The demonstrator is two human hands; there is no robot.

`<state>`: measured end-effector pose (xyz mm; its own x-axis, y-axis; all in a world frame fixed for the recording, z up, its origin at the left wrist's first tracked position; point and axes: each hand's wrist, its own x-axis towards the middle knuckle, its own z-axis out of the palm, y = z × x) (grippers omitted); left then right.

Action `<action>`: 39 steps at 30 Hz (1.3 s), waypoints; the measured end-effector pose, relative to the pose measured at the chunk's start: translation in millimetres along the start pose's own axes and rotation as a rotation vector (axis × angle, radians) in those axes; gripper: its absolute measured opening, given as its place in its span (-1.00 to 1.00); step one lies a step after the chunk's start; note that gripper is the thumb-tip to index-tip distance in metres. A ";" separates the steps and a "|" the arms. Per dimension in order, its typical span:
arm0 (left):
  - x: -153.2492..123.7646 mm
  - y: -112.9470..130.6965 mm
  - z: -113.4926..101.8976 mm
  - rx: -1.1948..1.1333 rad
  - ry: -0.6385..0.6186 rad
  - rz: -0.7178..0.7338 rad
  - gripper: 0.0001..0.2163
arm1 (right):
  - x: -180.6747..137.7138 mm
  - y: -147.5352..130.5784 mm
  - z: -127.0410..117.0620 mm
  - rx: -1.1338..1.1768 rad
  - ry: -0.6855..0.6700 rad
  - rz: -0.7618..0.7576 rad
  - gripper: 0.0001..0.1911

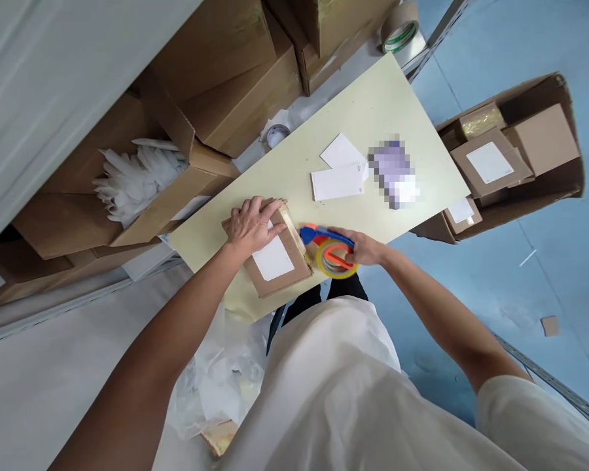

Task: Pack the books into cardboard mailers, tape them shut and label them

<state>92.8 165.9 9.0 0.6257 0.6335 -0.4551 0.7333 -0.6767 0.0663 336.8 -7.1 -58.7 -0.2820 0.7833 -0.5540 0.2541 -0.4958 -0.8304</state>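
Observation:
A cardboard box (302,264) with a white label (273,258) lies on the pale yellow tabletop (294,163). My left hand (252,226) rests on top of it near its far side, fingers and thumb spread against the cardboard. My right hand (366,248) is closed around the handle of a blue and orange tape dispenser (331,243), which carries a yellow-edged roll of tape (334,271). The dispenser's front end is close to the right side of the box, where shiny tape shows. Whether it touches the box, I cannot tell.
White paper slips (338,182) and a blurred purple item (392,167) lie on the table. Large cartons (255,98) line the far-left side, one with white packing pieces (142,176). Tape rolls (277,135) stand behind. A carton of boxes (569,176) sits right.

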 end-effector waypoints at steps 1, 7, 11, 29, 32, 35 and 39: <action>-0.1 0.4 0.2 0.000 0.001 -0.003 -0.54 | -13.5 6.5 3.5 -0.009 -0.020 0.004 -0.11; -3.0 1.7 0.4 -0.046 0.011 -0.063 -0.54 | -64.4 32.3 37.4 0.057 -0.018 0.058 -0.12; -9.4 -9.1 10.1 -0.147 0.122 -0.304 -0.51 | -45.2 19.7 43.5 0.247 0.089 0.110 -0.10; -3.8 18.2 0.5 -0.055 0.128 -0.159 -0.27 | 34.4 -19.8 -13.3 0.284 0.189 -0.014 -0.19; -4.1 19.8 1.5 -0.046 0.133 -0.169 -0.26 | 1.2 1.4 5.8 0.250 0.200 0.018 -0.14; -3.4 23.0 0.2 -0.060 0.123 -0.177 -0.25 | -36.2 20.2 45.1 0.286 0.172 0.046 -0.10; -2.2 23.6 2.0 -0.087 0.133 -0.229 -0.24 | -51.5 22.5 100.2 0.410 0.223 0.066 -0.10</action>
<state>108.2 147.8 9.8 0.4661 0.8137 -0.3472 0.8762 -0.4789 0.0540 264.3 -96.1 -54.8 -0.0604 0.7846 -0.6170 -0.1340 -0.6189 -0.7739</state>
